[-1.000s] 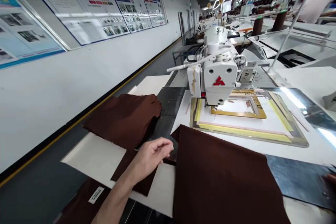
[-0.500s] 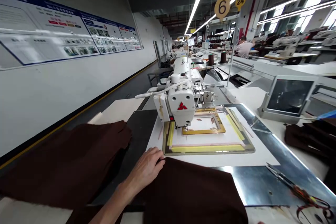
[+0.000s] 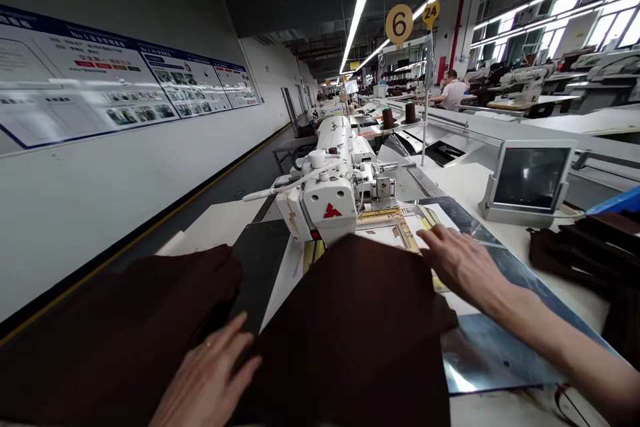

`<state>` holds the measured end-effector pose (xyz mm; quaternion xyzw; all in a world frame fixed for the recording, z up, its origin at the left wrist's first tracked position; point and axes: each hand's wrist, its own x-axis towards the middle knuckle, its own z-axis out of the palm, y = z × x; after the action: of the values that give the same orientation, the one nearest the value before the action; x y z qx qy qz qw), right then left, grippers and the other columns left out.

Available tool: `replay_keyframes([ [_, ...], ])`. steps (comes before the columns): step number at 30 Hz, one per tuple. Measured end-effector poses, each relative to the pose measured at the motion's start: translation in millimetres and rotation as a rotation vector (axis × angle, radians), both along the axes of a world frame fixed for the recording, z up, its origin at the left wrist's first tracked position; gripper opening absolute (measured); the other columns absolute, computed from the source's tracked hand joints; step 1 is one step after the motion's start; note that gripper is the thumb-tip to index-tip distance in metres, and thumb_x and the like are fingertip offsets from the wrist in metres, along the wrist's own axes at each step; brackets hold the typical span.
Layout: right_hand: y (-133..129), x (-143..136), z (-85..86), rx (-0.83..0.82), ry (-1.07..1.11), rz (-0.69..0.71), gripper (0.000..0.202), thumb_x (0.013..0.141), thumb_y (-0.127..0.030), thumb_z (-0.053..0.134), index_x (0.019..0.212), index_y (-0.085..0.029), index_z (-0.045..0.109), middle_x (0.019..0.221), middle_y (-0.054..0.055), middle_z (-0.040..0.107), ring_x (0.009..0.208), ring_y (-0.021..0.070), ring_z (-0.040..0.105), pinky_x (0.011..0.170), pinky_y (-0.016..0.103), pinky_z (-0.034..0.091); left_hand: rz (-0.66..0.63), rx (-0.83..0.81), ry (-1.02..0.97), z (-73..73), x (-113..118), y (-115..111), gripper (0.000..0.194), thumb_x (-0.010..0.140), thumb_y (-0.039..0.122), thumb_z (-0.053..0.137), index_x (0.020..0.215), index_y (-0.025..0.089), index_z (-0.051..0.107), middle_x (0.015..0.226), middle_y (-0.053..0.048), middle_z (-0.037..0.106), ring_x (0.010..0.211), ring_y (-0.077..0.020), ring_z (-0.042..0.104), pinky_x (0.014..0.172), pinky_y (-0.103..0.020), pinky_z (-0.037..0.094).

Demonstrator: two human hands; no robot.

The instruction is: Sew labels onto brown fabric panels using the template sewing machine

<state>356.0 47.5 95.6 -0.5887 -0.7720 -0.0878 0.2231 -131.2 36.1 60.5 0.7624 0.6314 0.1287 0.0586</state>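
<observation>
A dark brown fabric panel (image 3: pixel 350 333) spreads over the front of the machine bed, its far edge lifted to just below the white sewing machine head (image 3: pixel 330 203). My right hand (image 3: pixel 457 263) pinches the panel's far right corner, beside the yellow-taped clamp frame (image 3: pixel 410 230). Lower left, my left hand (image 3: pixel 207 373) is open with fingers stretched out, close to the panel's left edge and holding nothing. Under the panel, most of the white template sheet and the clamp frame are hidden.
More brown fabric (image 3: pixel 125 320) lies in a pile at left. Folded brown pieces (image 3: pixel 585 253) are stacked at right, near a grey display screen (image 3: pixel 527 177). Two brown thread cones (image 3: pixel 389 118) stand behind. Scissor handles (image 3: pixel 567 403) show partly at the front right edge.
The brown panel has moved forward over the clamp frame. My left hand has let go of its corner and drawn back left. My right hand has come into view on the right corner.
</observation>
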Motion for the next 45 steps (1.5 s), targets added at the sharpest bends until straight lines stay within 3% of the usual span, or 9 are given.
replay_keyframes([
  [6,-57.0,-48.4,-90.6,-0.026,0.051,0.171,0.040,0.105,-0.040,0.050,0.137,-0.018,0.059,0.137,0.014,0.063,0.118,0.0312,0.065,0.096,0.045,0.057,0.148,-0.174,-0.202,-11.2,10.5,27.7,0.053,0.094,0.063,0.051,0.132,0.031,0.068,0.149,-0.004,0.058,0.128,-0.0322,0.063,0.087,-0.032,0.063],
  [12,-61.0,-20.1,-138.7,-0.109,-0.067,0.233,0.045,0.104,-0.041,0.052,0.146,-0.024,0.057,0.153,0.009,0.050,0.136,0.0328,0.052,0.109,0.053,0.048,-0.109,-0.155,-0.053,-31.6,65.8,70.9,0.061,0.096,0.057,0.053,0.145,0.020,0.056,0.157,-0.014,0.047,0.145,-0.0380,0.043,0.110,-0.051,0.045],
  [19,-23.0,30.7,-128.9,-0.157,-0.041,0.019,0.048,0.108,-0.043,0.040,0.146,-0.020,0.057,0.155,0.012,0.046,0.142,0.0354,0.044,0.114,0.059,0.042,-0.136,-0.234,-0.102,-27.1,98.7,91.5,0.051,0.097,0.054,0.049,0.138,0.025,0.057,0.133,-0.011,0.065,0.115,-0.0300,0.065,0.091,-0.037,0.051],
  [22,-29.5,7.7,-124.9,-0.260,-0.022,0.157,0.053,0.105,-0.046,0.049,0.153,-0.022,0.048,0.159,0.010,0.038,0.146,0.0326,0.038,0.117,0.056,0.040,-0.104,-0.268,-0.130,-23.6,107.2,103.8,0.052,0.093,0.054,0.052,0.135,0.023,0.058,0.115,-0.009,0.069,0.099,-0.0285,0.068,0.079,-0.034,0.050],
  [25,-34.1,-7.7,-120.8,-0.367,-0.029,0.286,0.055,0.106,-0.047,0.047,0.157,-0.027,0.040,0.162,0.006,0.031,0.148,0.0331,0.031,0.119,0.060,0.033,-0.138,-0.274,-0.151,-16.1,113.8,106.7,0.025,0.090,0.044,0.056,0.096,0.022,0.066,0.099,-0.006,0.067,0.094,-0.0274,0.066,0.078,-0.033,0.047],
  [29,-30.0,1.8,-107.5,-0.508,0.021,0.400,0.055,0.107,-0.048,0.047,0.158,-0.032,0.036,0.161,0.002,0.030,0.148,0.0308,0.030,0.122,0.054,0.029,-0.166,-0.572,-0.582,-3.0,101.0,96.6,0.031,0.093,0.051,0.055,0.084,0.021,0.055,0.084,-0.001,0.060,0.079,-0.0208,0.061,0.069,-0.028,0.046],
  [33,-14.5,16.2,-101.4,-0.541,0.096,0.379,0.063,0.104,-0.054,0.052,0.159,-0.032,0.032,0.163,0.004,0.025,0.149,0.0316,0.027,0.123,0.053,0.025,-0.065,-0.787,-0.829,-16.8,79.1,100.4,0.035,0.085,0.053,0.066,0.098,0.021,0.059,0.092,-0.003,0.067,0.091,-0.0252,0.065,0.078,-0.031,0.051],
  [41,29.6,34.0,-122.0,-0.315,0.048,0.139,0.061,0.102,-0.058,0.051,0.150,-0.020,0.052,0.156,0.014,0.042,0.144,0.0360,0.039,0.118,0.060,0.035,-0.160,-0.318,-0.316,-46.3,85.3,169.8,0.030,0.084,0.039,0.054,0.098,0.018,0.069,0.101,-0.011,0.078,0.100,-0.0322,0.074,0.077,-0.033,0.059],
  [45,21.7,36.3,-140.1,-0.149,-0.049,-0.076,0.054,0.106,-0.051,0.040,0.142,-0.015,0.060,0.152,0.015,0.049,0.138,0.0354,0.049,0.115,0.060,0.041,-0.153,-0.147,-0.213,-47.4,110.9,215.0,0.025,0.086,0.028,0.054,0.101,0.020,0.072,0.116,-0.010,0.076,0.120,-0.0331,0.066,0.103,-0.043,0.050],
])
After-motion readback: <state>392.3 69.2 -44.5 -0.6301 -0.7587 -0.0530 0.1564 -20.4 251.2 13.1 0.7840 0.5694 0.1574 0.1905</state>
